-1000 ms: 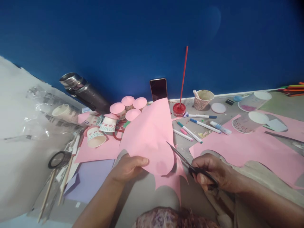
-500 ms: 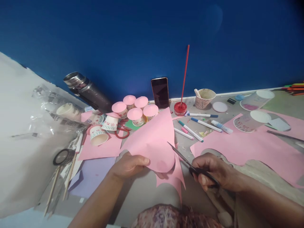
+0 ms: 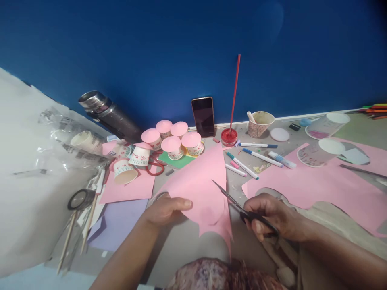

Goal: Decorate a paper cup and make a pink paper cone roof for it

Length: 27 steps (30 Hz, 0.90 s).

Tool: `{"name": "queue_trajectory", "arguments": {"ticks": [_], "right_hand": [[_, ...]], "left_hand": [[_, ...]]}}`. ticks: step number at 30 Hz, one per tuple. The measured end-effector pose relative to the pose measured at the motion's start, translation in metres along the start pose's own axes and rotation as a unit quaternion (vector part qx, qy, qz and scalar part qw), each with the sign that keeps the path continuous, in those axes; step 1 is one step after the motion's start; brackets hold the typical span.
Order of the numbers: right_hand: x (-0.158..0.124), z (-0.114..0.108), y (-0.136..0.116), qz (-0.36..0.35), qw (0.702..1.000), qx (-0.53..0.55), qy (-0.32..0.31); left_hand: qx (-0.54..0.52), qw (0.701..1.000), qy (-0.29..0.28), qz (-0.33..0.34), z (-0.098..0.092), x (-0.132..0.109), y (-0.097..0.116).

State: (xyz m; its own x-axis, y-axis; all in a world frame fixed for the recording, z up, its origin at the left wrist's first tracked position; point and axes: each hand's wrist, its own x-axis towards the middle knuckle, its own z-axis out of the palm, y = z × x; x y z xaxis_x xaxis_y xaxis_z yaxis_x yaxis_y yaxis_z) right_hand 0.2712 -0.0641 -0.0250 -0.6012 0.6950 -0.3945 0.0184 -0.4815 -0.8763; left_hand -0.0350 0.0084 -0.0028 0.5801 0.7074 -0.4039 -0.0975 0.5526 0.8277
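Pinched in my left hand [image 3: 169,209] is a sheet of pink paper [image 3: 199,177], thumb on top and the fingers hidden beneath. Its right side curves, and a ragged piece with pointed corners hangs at its lower edge. My right hand [image 3: 269,217] grips the black handles of a pair of scissors [image 3: 234,201]. Their blades lie close together over the paper's right side, tips pointing up and left. Just beyond the paper stand several small paper cups [image 3: 174,154] capped with pink paper discs [image 3: 171,142].
Markers [image 3: 243,166] and a red pot [image 3: 229,137] with an upright red stick lie beyond my hands. A phone [image 3: 203,117] leans on the blue wall. Left are a flask [image 3: 113,117] and black tape [image 3: 80,199]; right, a large pink sheet [image 3: 326,189] with cups.
The pink paper has turned and dropped slightly, its top corner now lower and farther right, uncovering more of the green piece behind. My right hand and the scissors have barely moved.
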Motion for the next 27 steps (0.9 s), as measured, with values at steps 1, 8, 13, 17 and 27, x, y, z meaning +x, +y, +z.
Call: {"name": "queue_trajectory", "arguments": {"ticks": [1, 8, 13, 17, 27], "right_hand": [[0.0, 0.0, -0.001, 0.001, 1.0, -0.005, 0.001], [0.001, 0.001, -0.006, 0.028, 0.999, -0.022, 0.005], [0.0, 0.002, -0.007, 0.022, 0.999, -0.023, -0.003], [0.001, 0.004, -0.004, 0.012, 1.0, -0.006, -0.006], [0.0, 0.003, -0.001, -0.01, 1.0, 0.009, -0.016]], "left_hand": [[-0.009, 1.0, 0.001, 0.007, 0.004, 0.0, 0.001], [-0.046, 0.98, 0.183, 0.069, 0.022, -0.004, -0.001], [-0.036, 0.979, 0.183, 0.085, 0.024, -0.003, 0.0], [-0.016, 0.984, 0.139, 0.108, 0.024, -0.002, 0.0], [-0.004, 0.984, 0.147, 0.099, 0.026, -0.003, -0.004]]}}
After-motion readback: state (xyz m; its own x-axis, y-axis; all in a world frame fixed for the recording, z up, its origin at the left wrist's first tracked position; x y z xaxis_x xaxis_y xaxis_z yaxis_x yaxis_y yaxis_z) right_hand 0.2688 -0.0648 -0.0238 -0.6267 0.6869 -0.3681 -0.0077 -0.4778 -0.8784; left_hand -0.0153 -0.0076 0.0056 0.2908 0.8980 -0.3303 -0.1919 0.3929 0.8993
